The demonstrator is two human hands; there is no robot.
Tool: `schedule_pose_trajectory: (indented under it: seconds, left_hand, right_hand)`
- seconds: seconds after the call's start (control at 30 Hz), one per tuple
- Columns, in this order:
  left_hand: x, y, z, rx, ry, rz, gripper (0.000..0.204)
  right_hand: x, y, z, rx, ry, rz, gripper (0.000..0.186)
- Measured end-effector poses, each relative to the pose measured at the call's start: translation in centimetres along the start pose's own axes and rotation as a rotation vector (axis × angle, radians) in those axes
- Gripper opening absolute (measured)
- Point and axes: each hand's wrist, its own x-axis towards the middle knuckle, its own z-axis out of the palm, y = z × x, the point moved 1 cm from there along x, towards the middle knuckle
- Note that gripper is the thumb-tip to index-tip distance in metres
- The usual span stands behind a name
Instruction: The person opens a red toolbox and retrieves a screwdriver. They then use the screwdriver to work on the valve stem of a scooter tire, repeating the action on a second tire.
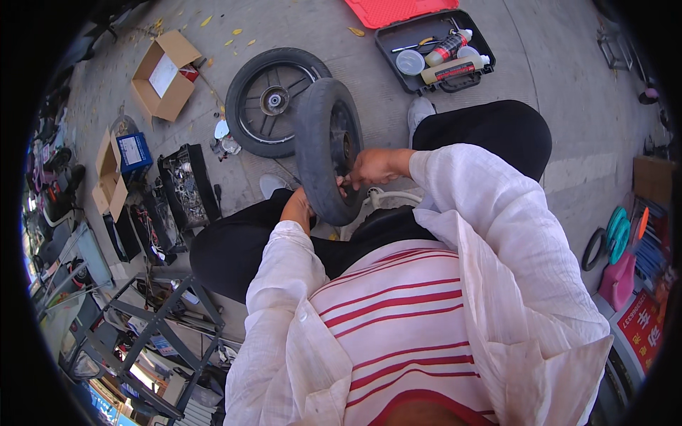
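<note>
A wheel with a black tyre [317,142] stands upright between my knees, tilted slightly, its hub side facing right. My left hand [301,204] grips it low on the left side; the tyre hides most of the fingers. On the other side, my right hand [373,167] is closed at the lower part of the rim, the fingers pinched together. Whatever small part they hold there is too small to make out. Just beyond, a second spoked wheel with a tyre [245,135] lies flat on the ground, partly covered by the upright one.
An open black tool case [463,84] with a red lid holds bottles, clear tubs and tools at the upper right. Left stand an open cardboard box [170,104], a blue box [135,153] and a black tray of metal parts [186,186]. A metal frame [153,330] stands lower left.
</note>
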Motion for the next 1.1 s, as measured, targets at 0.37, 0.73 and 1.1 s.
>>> schedule_pose_trajectory:
  seconds: [0.37, 0.73, 1.1]
  left_hand:
    - [-0.6, 0.5, -0.1, 0.030, -0.031, 0.035, 0.024]
    - [0.7, -0.5, -0.8, 0.080, -0.022, 0.011, 0.027]
    - [0.5, -0.3, -0.6, 0.037, -0.055, 0.013, 0.028]
  right_hand:
    - [0.7, 0.9, 1.0, -0.766, 0.419, -0.571, 0.029]
    - [2.5, 2.7, 1.7, -0.672, 0.293, -0.534, 0.025]
    - [2.0, 2.1, 1.8, 0.192, 0.264, -0.251, 0.032]
